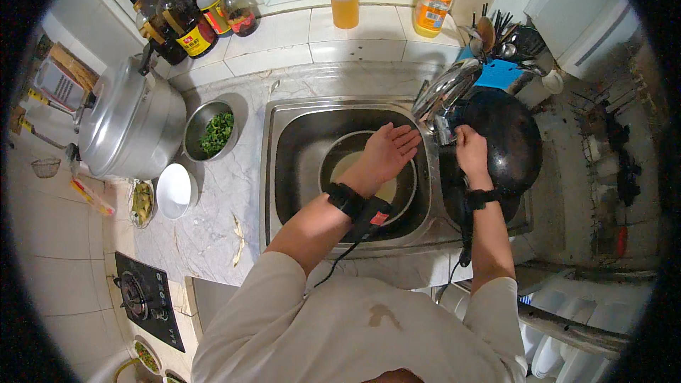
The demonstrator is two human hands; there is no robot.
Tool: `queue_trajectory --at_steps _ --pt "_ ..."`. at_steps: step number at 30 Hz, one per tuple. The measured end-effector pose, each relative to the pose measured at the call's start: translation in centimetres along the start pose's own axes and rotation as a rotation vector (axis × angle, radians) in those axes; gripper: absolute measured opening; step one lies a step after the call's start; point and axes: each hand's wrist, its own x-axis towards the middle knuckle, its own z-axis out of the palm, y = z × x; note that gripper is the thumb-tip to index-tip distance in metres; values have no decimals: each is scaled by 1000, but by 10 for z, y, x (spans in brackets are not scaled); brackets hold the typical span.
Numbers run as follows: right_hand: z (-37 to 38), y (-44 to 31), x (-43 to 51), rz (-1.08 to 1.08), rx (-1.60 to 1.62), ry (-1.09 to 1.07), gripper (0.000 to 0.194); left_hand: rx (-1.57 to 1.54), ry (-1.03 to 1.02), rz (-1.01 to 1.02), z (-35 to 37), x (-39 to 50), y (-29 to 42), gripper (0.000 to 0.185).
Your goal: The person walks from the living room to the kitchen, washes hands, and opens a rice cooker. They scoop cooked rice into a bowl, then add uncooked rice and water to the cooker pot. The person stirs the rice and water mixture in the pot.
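My left hand [391, 151] is held palm up with its fingers extended and nothing in it. It is over a metal bowl [339, 148] that stands in the left basin of a stainless steel sink [298, 170]. Pale, cloudy liquid [347, 164] shows in the bowl, partly hidden by my left arm. My right hand [472, 151] has its fingers curled at the handle of the chrome faucet [444, 127], beside a black wok [508, 143]. The wok lies over the right basin, its dark handle [465, 242] pointing towards me.
Left of the sink are a metal bowl of chopped greens [217, 133], a white bowl [174, 191] and a large aluminium pot [138, 122]. Bottles [197, 37] line the window ledge. A utensil holder [497, 73] stands behind the wok. A gas hob [143, 298] is at lower left.
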Motion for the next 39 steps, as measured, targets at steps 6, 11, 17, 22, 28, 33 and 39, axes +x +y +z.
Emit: queue_trajectory --at_steps 6,11,17,22,28,33,39 --pt "0 -55 -10 -256 56 141 30 46 -59 35 -11 21 1 39" --pt "60 -66 -15 496 1661 -335 21 50 -251 -52 -34 55 -7 35" --pt "169 -3 -8 225 1130 -132 29 299 -113 386 -28 79 -46 28" --pt "141 5 -24 388 1322 -372 34 843 72 512 -31 73 -39 27" --pt "92 -41 -39 -261 677 -175 33 72 -251 302 -38 73 -23 26" --pt "98 -52 -29 291 1265 -313 35 698 239 695 -20 81 -51 22" --pt "85 -50 -34 68 1017 -353 36 979 -367 870 -38 67 -12 24"
